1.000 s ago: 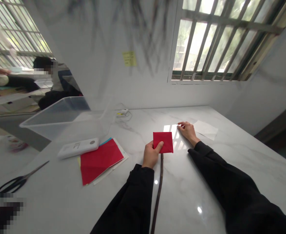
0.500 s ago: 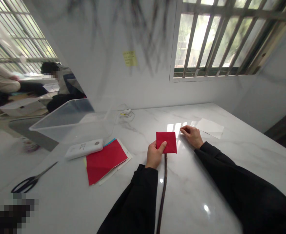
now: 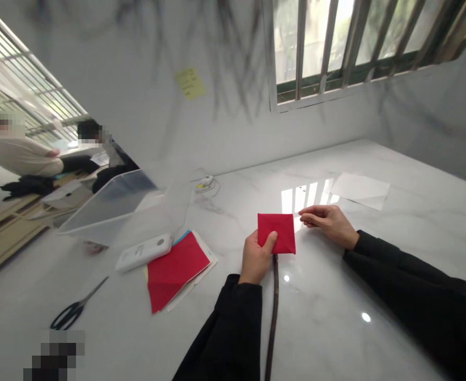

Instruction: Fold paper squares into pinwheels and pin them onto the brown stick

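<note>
My left hand grips a small red square of felt-like material, thumb pressed flat on its front and the other fingers hidden behind it. Just right of the square, my right hand is closed in a pinch, its fingertips close to the square's edge. Whatever the pinch holds, if anything, is too small to make out. A thin dark brown stick-like or cord-like thing runs from below the square toward the bottom edge of the picture.
A red sheet lies on other sheets at left, with a white device partly over them. Black-handled scissors lie farther left, a clear plastic bin behind. White paper lies at right. Two people sit at the far left.
The camera view has shifted and tilted. My right hand has drawn slightly rightward, its wrist turned flatter. My left hand keeps the red square in the same grip.
</note>
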Demonstrator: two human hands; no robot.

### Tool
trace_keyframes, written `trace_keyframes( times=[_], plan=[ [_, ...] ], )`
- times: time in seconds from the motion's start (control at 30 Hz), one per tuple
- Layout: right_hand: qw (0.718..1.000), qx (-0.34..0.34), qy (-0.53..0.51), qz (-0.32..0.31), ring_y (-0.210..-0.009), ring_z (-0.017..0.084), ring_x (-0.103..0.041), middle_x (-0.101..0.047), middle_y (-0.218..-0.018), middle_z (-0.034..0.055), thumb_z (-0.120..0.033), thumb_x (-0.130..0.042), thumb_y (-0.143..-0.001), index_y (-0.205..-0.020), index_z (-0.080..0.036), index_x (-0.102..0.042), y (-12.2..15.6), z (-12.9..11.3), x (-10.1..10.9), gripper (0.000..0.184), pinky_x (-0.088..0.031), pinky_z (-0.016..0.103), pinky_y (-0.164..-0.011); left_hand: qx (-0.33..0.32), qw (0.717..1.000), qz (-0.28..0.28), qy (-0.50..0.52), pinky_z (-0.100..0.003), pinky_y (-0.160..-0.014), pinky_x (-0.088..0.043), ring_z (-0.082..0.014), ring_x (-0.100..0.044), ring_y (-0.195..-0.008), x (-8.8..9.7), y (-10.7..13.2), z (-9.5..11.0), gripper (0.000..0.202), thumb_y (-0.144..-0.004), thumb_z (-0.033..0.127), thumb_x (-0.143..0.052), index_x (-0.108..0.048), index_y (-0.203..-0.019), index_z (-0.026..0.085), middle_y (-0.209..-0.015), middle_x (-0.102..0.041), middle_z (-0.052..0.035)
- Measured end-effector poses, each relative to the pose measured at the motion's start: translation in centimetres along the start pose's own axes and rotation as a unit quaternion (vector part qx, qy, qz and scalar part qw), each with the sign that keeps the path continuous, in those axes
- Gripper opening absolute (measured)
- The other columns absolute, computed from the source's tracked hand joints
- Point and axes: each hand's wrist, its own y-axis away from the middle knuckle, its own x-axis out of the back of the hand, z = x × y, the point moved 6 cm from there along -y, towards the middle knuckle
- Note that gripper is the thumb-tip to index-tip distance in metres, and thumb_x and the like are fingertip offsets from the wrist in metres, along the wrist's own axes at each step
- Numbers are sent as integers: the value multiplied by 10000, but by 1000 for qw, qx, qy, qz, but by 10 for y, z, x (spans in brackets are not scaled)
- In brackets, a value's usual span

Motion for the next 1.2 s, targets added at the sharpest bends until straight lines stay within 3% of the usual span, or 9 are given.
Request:
trace_keyframes(
  times=[0.13, 0.3, 0.47, 0.7, 0.83, 1.2],
  plan=[
    [998, 28, -49, -11, -740, 197, -738, -800, -857, 70, -537, -909, -694, -928, -194, -812, 14, -12, -18, 426, -653, 383, -760, 1, 1000, 10, -18, -283, -758, -557, -205, -720, -807, 1, 0, 3, 385, -845, 486, -769, -764, -963, 120, -947, -802, -99],
    [987, 158, 9, -13, -712, 189, -719, -772, -827, 45, -436, -797, -876, -908, -231, -810, 36, -31, -37, 208, -646, 380, -723, 18, 999, 18, -24, -267, -730, -544, -193, -707, -776, 5, -1, 1, 399, -822, 490, -799, -783, -972, 121, -911, -797, -84],
    [945, 288, 153, -29, -1085, 244, -652, -703, -1116, 71, -274, -776, -909, -859, -280, -813, 45, -46, -49, 62, -574, 423, -935, 16, 999, 10, -50, -267, -720, -549, -192, -705, -762, 1, 1, 7, 393, -819, 484, -800, -791, -956, 116, -902, -798, -86],
    [948, 271, 164, -33, -1279, 270, -542, -623, -1345, 65, -219, -760, -922, -896, -278, -798, 40, -38, -52, 75, -518, 466, -1026, 21, 998, 6, -64, -283, -752, -577, -217, -735, -811, -4, 3, 16, 379, -813, 456, -806, -797, -994, 123, -907, -802, -82],
    [954, 249, 162, -39, -1262, 262, -557, -644, -1293, 59, -219, -764, -920, -892, -275, -791, 37, -33, -54, 68, -466, 504, -1107, 20, 997, 0, -74, -285, -767, -580, -219, -734, -823, -4, 2, 14, 399, -807, 473, -813, -802, -995, 122, -942, -805, -86],
    [958, 232, 163, -41, -1190, 240, -591, -649, -1207, 60, -196, -771, -914, -925, -264, -782, 35, -31, -52, 70, -477, 468, -1067, 19, 997, -9, -78, -292, -781, -577, -234, -732, -852, -1, 0, 8, 446, -808, 528, -803, -800, -991, 122, -896, -794, -82]
  ],
)
